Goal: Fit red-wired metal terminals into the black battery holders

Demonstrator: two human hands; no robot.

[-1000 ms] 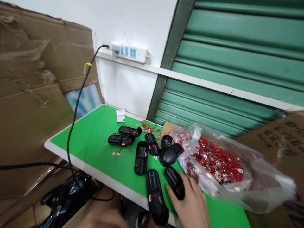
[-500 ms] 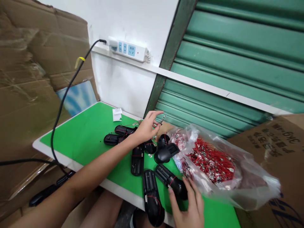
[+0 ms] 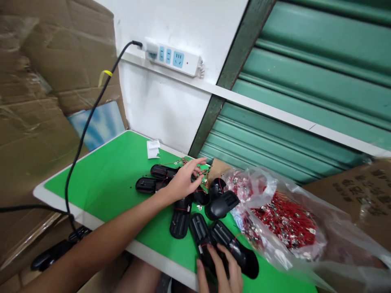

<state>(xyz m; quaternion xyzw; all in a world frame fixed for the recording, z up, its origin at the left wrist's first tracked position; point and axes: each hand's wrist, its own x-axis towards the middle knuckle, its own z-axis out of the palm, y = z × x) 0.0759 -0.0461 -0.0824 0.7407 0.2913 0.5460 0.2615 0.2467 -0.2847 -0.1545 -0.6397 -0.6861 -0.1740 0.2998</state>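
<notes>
On the green table top [image 3: 100, 173] lie several black plastic shells with red wires. My left hand [image 3: 185, 179] is over the far shells, near small metal pieces with red wire [image 3: 183, 160]; its fingers are bent around something thin that I cannot make out. Near the front edge, my right hand [image 3: 221, 272] rests its spread fingers on a black shell [image 3: 200, 228]. Another black shell [image 3: 233, 244] lies just right of it. A clear plastic bag [image 3: 269, 187] full of red wires [image 3: 287, 219] sits to the right.
A white power strip [image 3: 174, 57] is fixed to the wall, with a black cable [image 3: 91, 110] hanging down at the left. Cardboard [image 3: 36, 122] stands at the left and a carton [image 3: 360, 187] at the right. A small white paper [image 3: 153, 149] lies at the back.
My left hand has lowered toward the wires and shells. My right hand has moved left onto the front shell, which now lies closer beside the other one. The view has shifted slightly.
</notes>
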